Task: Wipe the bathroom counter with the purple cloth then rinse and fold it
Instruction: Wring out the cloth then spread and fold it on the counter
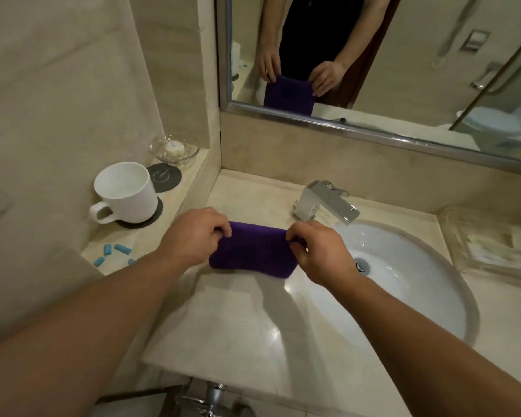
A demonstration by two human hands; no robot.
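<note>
The purple cloth (253, 251) is doubled over into a small rectangle and held just above the beige marble counter (241, 320), left of the sink. My left hand (193, 233) pinches its upper left corner. My right hand (319, 254) pinches its upper right corner. The cloth hangs down between both hands, with its fold at the bottom edge. The mirror (403, 55) repeats both hands and the cloth.
A white oval sink (403, 284) with a chrome faucet (325, 203) lies to the right. On the left ledge stand a white mug (124, 191) on a dark coaster, a glass soap dish (175, 149) and several small blue pieces (115, 251). A clear tray (494, 242) sits far right.
</note>
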